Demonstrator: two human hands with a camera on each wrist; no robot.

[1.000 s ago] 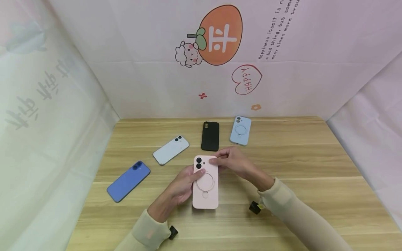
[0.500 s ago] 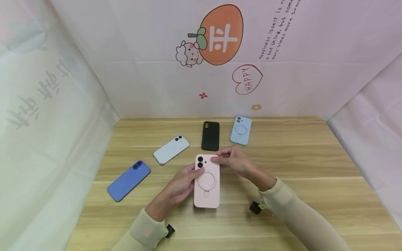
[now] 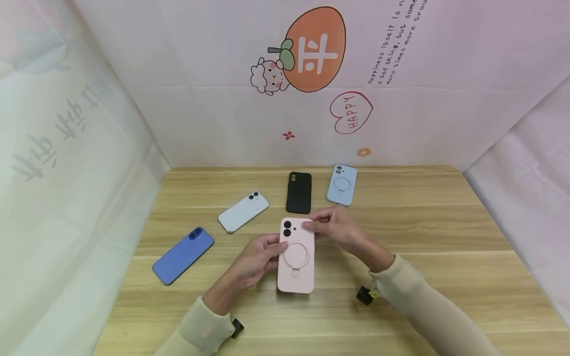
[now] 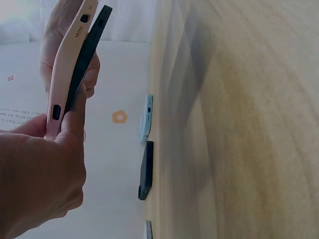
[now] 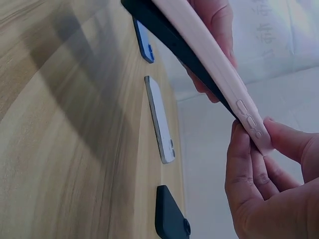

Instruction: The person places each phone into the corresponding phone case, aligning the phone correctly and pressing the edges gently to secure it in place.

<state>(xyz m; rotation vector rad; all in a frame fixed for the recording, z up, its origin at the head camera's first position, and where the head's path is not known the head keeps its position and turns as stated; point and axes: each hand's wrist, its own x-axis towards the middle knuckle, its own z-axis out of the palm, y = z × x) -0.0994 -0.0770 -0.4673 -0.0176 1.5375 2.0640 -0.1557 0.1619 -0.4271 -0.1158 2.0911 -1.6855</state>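
Observation:
A pink phone case point(image 3: 296, 279) with a ring on its back is held above the table, camera end away from me. Under it lies a dark phone point(image 5: 169, 42), hidden in the head view. In both wrist views the phone sits against the case near my fingers, and a wedge-shaped gap parts them toward the other end. My left hand point(image 3: 254, 259) grips the left side, thumb on the case's back beside the ring, fingers beneath. My right hand point(image 3: 336, 230) pinches the upper right corner between thumb and fingers.
On the wooden table point(image 3: 423, 222) lie a blue phone point(image 3: 182, 256) and a white phone point(image 3: 243, 212) at the left. Behind the hands are a black phone case point(image 3: 299, 193) and a light blue case point(image 3: 342, 185). Printed cloth walls point(image 3: 213, 123) stand around the table.
The pink case, with both hands on it, has shifted slightly to the right and away from me. The hands' hold looks much the same. The items on the table have not moved.

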